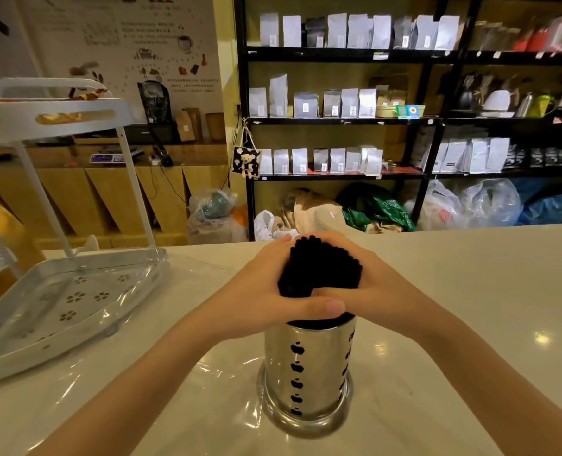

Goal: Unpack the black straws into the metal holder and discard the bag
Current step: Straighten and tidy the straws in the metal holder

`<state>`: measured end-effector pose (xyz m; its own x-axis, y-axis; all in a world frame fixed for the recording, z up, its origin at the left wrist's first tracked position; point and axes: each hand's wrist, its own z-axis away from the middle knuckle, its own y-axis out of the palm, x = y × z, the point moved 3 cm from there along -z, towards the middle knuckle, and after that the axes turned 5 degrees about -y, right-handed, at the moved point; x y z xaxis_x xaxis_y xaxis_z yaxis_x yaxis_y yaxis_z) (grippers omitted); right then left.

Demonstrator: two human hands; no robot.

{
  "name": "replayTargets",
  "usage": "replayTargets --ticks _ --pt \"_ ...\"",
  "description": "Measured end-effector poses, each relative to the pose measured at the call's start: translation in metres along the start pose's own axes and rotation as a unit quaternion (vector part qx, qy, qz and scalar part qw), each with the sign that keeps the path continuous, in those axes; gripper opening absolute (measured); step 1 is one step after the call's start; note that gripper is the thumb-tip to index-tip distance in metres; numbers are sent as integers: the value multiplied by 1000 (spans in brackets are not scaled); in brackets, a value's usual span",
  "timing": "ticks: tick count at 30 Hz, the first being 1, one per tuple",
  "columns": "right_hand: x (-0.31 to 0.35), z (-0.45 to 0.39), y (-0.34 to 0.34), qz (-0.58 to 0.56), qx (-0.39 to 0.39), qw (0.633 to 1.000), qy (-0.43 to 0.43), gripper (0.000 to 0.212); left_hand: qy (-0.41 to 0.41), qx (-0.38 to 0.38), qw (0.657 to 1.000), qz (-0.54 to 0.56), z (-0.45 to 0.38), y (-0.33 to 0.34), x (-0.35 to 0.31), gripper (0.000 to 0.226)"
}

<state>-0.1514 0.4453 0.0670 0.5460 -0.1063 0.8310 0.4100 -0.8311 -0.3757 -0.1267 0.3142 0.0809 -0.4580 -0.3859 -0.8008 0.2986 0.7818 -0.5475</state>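
While the clear bag (115, 327) lies flat on the counter (470, 291), the metal holder (309, 373) stands upright on it; your left hand (266, 287) and right hand (371, 284) clasp the black straws (319, 271), bunching them to drop in together.

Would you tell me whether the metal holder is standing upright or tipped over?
Upright: the metal holder stands on its round base on the counter, mouth up, with the black straws rising from it.
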Motion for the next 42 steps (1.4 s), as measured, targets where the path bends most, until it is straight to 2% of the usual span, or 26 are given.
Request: replayTargets --ticks 4,7,9,11,14,15,16,17,18,20,21,22,23,26,33,38,42 --pt "-1 6 -6 18 23 1000 -6 67 -5 -5 999 37 2 -2 6 60" --pt "1 9 -13 -16 50 999 -3 81 -32 -20 999 38 4 -3 16 100" --pt "-1 12 -16 -49 57 997 30 86 -37 -23 999 14 6 -3 18 111" --pt "4 14 -15 -78 57 994 52 82 -34 -30 999 3 7 -1 16 103" --pt "12 4 -15 -123 1 989 80 48 -23 -45 998 -33 9 0 16 100" --pt "15 8 -17 -126 3 989 72 49 -19 -51 998 -40 9 0 16 102" --pt "17 8 -14 -138 7 986 88 68 -15 -60 997 -43 9 -1 16 104" --pt "16 10 -12 -116 31 991 65 89 -13 -69 997 -44 10 -2 16 104" --pt "20 6 -14 -73 -9 997 38 88 -12 -76 996 -43 10 -4 17 103" --pt "13 7 -20 28 -11 999 35 54 -12 -84 996 -40 11 -7 18 98" --pt "11 8 -20 -12 -19 998 61 44 -14 -88 995 -39 11 -8 20 96" --pt "6 10 -21 -39 -18 997 62 41 -17 -89 995 -35 12 -9 22 93" --pt "1 5 -21 -78 -56 993 73 38 -19 -90 995 -29 13 -9 23 90" --pt "2 8 -16 -79 -100 987 93 23 -20 -98 995 -4 16 -9 24 87" --pt "-9 7 -13 -95 -102 984 110 33 -2 -127 991 30 22 -10 28 91" --pt "-16 9 -11 -188 -112 963 159 51 -32 -150 987 47 27 -10 38 104" --pt "-16 8 -11 -215 -121 954 169 51 -35 -152 987 42 29 -6 39 95"
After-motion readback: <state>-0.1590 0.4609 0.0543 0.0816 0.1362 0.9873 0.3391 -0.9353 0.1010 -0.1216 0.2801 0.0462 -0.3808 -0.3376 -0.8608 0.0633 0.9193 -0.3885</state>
